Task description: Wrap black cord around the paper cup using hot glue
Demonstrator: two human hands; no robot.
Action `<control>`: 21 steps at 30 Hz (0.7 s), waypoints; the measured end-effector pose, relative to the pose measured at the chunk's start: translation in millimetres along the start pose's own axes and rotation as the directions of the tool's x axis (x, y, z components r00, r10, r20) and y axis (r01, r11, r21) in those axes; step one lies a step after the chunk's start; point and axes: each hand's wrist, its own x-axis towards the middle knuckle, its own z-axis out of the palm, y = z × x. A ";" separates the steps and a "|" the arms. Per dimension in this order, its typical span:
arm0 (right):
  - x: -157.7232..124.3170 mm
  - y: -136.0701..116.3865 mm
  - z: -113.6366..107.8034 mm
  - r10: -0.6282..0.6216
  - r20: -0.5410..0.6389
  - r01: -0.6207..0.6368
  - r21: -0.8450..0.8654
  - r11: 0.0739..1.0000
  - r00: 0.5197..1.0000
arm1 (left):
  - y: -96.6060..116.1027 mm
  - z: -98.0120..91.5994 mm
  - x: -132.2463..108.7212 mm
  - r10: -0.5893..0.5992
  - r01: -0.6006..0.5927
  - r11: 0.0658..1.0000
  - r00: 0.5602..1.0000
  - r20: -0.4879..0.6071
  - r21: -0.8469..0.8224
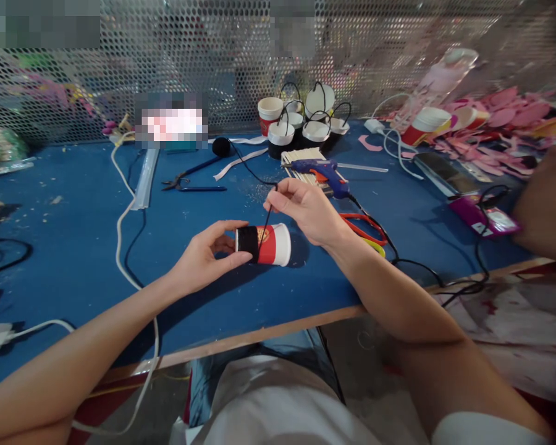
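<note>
My left hand (213, 252) grips a red paper cup (267, 245) by its base end, thumb in front. The cup lies on its side in the air over the table, its white rim to the right. A band of black cord wraps the base half. Above the cup, my right hand (301, 207) pinches the loose black cord (266, 222), pulled taut up from the wrapped band. From my fingers the cord runs on to a black ball of cord (221, 147) at the back of the table.
Behind stand several cups with black loop handles (317, 130). A blue glue gun (322, 172) rests on wooden sticks (303, 159). Pliers (185, 179) lie left of it, scissors (364, 228) near my right forearm. White cable (119, 228) crosses the left side; pink petals (500, 130) heap at right.
</note>
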 end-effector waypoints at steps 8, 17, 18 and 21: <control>1.9 5.8 -0.4 -0.016 -0.045 0.009 -0.157 0.988 0.999 | -1.1 1.2 -2.2 -0.080 0.083 0.996 0.995 0.064 -0.044; -2.8 0.5 6.1 -0.047 -0.027 0.038 -0.270 0.962 0.999 | 3.4 5.1 -4.9 -0.004 -0.002 0.998 0.995 0.101 0.057; -3.0 0.7 6.4 -0.048 -0.025 0.039 -0.277 0.960 0.999 | 2.8 5.4 -5.3 0.016 -0.023 0.997 0.995 0.098 0.074; -3.2 2.1 6.9 -0.039 -0.019 0.031 -0.294 0.955 0.999 | 0.6 5.5 -5.9 0.087 -0.097 0.988 0.992 0.088 0.119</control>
